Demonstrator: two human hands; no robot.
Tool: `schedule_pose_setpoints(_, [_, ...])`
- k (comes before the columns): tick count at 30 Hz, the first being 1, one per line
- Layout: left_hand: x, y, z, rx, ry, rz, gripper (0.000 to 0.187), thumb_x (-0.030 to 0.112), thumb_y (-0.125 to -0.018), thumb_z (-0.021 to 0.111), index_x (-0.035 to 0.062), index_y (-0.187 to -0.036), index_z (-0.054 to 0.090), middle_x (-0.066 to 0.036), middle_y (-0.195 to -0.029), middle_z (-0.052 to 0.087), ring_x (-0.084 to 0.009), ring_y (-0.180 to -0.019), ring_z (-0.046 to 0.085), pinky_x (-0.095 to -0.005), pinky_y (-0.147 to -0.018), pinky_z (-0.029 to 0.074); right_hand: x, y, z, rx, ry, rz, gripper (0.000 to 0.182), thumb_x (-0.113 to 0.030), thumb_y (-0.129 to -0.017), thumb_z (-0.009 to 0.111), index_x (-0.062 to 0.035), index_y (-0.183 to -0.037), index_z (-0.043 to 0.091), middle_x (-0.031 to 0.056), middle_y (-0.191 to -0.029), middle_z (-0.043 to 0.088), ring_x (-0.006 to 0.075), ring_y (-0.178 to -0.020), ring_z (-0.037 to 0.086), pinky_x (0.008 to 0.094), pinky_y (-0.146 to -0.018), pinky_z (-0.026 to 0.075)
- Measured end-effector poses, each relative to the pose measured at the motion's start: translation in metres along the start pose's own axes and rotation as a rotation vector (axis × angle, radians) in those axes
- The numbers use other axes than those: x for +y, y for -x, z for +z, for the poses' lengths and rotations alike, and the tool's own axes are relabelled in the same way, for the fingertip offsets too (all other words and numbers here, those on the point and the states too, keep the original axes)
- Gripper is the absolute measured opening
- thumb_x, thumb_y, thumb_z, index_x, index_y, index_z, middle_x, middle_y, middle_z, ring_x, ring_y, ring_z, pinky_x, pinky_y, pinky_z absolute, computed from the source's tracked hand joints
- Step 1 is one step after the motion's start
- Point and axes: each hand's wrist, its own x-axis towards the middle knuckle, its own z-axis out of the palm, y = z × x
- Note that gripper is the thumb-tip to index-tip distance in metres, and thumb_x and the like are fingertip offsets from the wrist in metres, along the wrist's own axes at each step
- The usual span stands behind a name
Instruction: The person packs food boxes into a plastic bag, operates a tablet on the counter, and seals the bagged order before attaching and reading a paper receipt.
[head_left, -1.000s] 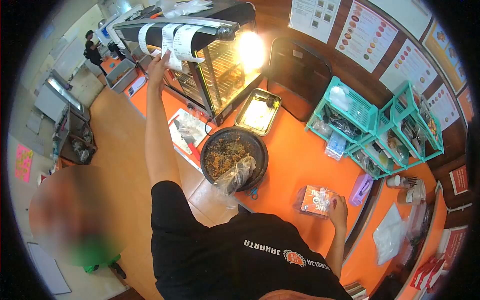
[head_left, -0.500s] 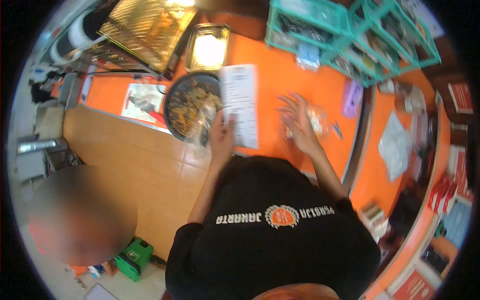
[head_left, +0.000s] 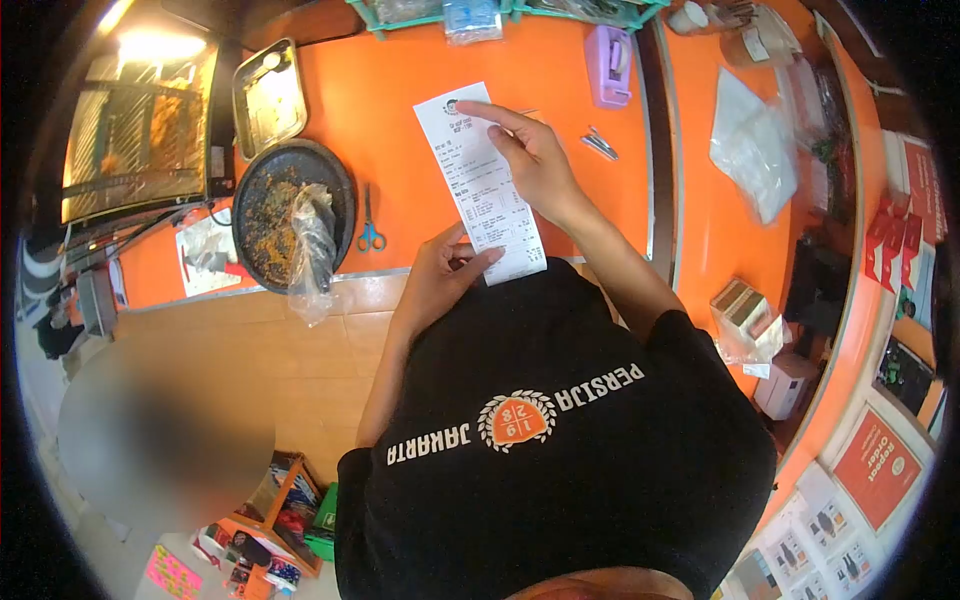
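A long white printed receipt [head_left: 480,185] is held over the orange counter [head_left: 385,100], in front of the black shirt. My left hand [head_left: 445,275] grips its lower end, the thumb on the print. Near the upper end, my right hand [head_left: 535,160] has its index finger stretched across the paper by the logo, with the thumb apart from it. To the left, blue-handled scissors [head_left: 370,235] lie beside a round dark pan [head_left: 265,190] with brown crumbs and a crumpled plastic bag [head_left: 313,250].
A metal tray [head_left: 270,98] and a lit glass food case [head_left: 140,130] stand at the upper left. A purple tape dispenser [head_left: 610,68] is at the upper right, near green racks [head_left: 400,15]. A person with a blurred head [head_left: 165,435] is at the lower left.
The view has shifted. My right hand has come from the counter to the receipt's upper part. The receipt now tilts, with my left hand at its lower end. The scissors have come into sight.
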Motion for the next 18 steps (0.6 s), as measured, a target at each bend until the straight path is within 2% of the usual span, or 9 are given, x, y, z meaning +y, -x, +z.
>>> schedule_pose_setpoints(5, [-0.01, -0.019, -0.001, -0.038, -0.192, -0.043, 0.034, 0.012, -0.1, 0.07, -0.0002, -0.13, 0.063, -0.008, -0.115, 0.074, -0.0107, -0.093, 0.069, -0.0272, -0.078, 0.056, 0.016, -0.002, -0.028, 0.077, 0.048, -0.054, 0.04, -0.001, -0.106, 0.048, -0.0097, -0.142, 0.063, 0.0056, -0.127, 0.072, 0.0081, -0.1, 0.064, 0.0258, -0.091, 0.052])
schedule_pose_setpoints(8, [-0.022, -0.034, -0.006, 0.094, -0.192, 0.096, 0.03, 0.014, -0.101, 0.067, -0.0015, -0.127, 0.064, -0.009, -0.111, 0.073, -0.0135, -0.093, 0.068, -0.0294, -0.073, 0.059, 0.012, -0.004, -0.043, 0.094, -0.078, -0.027, 0.04, -0.002, -0.106, 0.049, -0.0097, -0.142, 0.063, 0.0062, -0.124, 0.072, 0.0079, -0.098, 0.064, 0.0267, -0.089, 0.053])
schedule_pose_setpoints(10, [-0.009, -0.043, 0.0, 0.438, -0.165, 0.215, 0.033, 0.012, -0.1, 0.067, -0.0015, -0.13, 0.062, -0.011, -0.117, 0.068, -0.0168, -0.098, 0.067, -0.0308, -0.068, 0.059, 0.013, -0.005, -0.052, 0.093, -0.103, 0.011, 0.039, -0.002, -0.106, 0.05, -0.0098, -0.142, 0.063, 0.0068, -0.123, 0.072, 0.0086, -0.099, 0.065, 0.0272, -0.088, 0.053])
schedule_pose_setpoints(11, [-0.007, -0.048, 0.003, 0.437, -0.165, 0.217, 0.033, 0.012, -0.1, 0.067, -0.0015, -0.13, 0.062, -0.011, -0.117, 0.068, -0.0168, -0.098, 0.067, -0.0308, -0.068, 0.059, 0.015, -0.005, -0.056, 0.106, -0.072, -0.003, 0.04, -0.002, -0.106, 0.05, -0.01, -0.143, 0.063, 0.0066, -0.123, 0.072, 0.0092, -0.1, 0.065, 0.0276, -0.089, 0.054])
schedule_pose_setpoints(13, [-0.003, -0.059, 0.01, 0.521, -0.455, 0.354, 0.038, 0.009, -0.098, 0.069, 0.0001, -0.133, 0.059, -0.014, -0.129, 0.061, -0.021, -0.11, 0.064, -0.0305, -0.07, 0.06, 0.018, -0.005, -0.062, 0.118, -0.042, -0.015, 0.04, -0.002, -0.106, 0.051, -0.0103, -0.143, 0.062, 0.0064, -0.123, 0.072, 0.0098, -0.101, 0.065, 0.028, -0.089, 0.054])
schedule_pose_setpoints(14, [-0.003, -0.063, 0.016, 0.497, -0.479, 0.425, 0.044, 0.004, -0.094, 0.07, 0.0022, -0.136, 0.058, -0.017, -0.133, 0.058, -0.0268, -0.12, 0.06, -0.0345, -0.079, 0.06, 0.018, -0.005, -0.065, 0.135, -0.02, -0.02, 0.041, -0.002, -0.105, 0.051, -0.008, -0.144, 0.061, 0.0074, -0.123, 0.072, 0.01, -0.1, 0.065, 0.0278, -0.088, 0.054])
schedule_pose_setpoints(15, [-0.005, -0.067, 0.02, 0.496, -0.481, 0.424, 0.044, 0.004, -0.094, 0.07, 0.0022, -0.136, 0.058, -0.017, -0.133, 0.058, -0.0268, -0.12, 0.06, -0.0345, -0.079, 0.06, 0.019, -0.005, -0.068, 0.153, 0.003, -0.026, 0.042, -0.001, -0.105, 0.05, -0.0057, -0.145, 0.059, 0.0084, -0.122, 0.072, 0.0101, -0.099, 0.066, 0.0276, -0.087, 0.054])
schedule_pose_setpoints(17, [-0.013, -0.073, 0.027, 0.502, -1.009, 0.738, 0.047, 0.001, -0.091, 0.07, 0.0019, -0.136, 0.058, -0.018, -0.134, 0.058, -0.0332, -0.123, 0.059, -0.0404, -0.091, 0.057, 0.024, -0.005, -0.075, 0.174, -0.042, -0.024, 0.042, 0.0, -0.104, 0.05, -0.0026, -0.145, 0.058, 0.0105, -0.121, 0.072, 0.0103, -0.098, 0.066, 0.0273, -0.086, 0.054])
schedule_pose_setpoints(18, [-0.008, -0.074, 0.035, 0.439, -0.956, 0.718, 0.047, 0.0, -0.089, 0.071, 0.0011, -0.134, 0.058, -0.019, -0.134, 0.059, -0.0348, -0.122, 0.06, -0.0443, -0.099, 0.053, 0.028, -0.004, -0.078, 0.193, -0.086, -0.023, 0.043, 0.001, -0.103, 0.05, 0.0005, -0.146, 0.056, 0.0127, -0.12, 0.072, 0.0106, -0.096, 0.067, 0.0269, -0.085, 0.055])
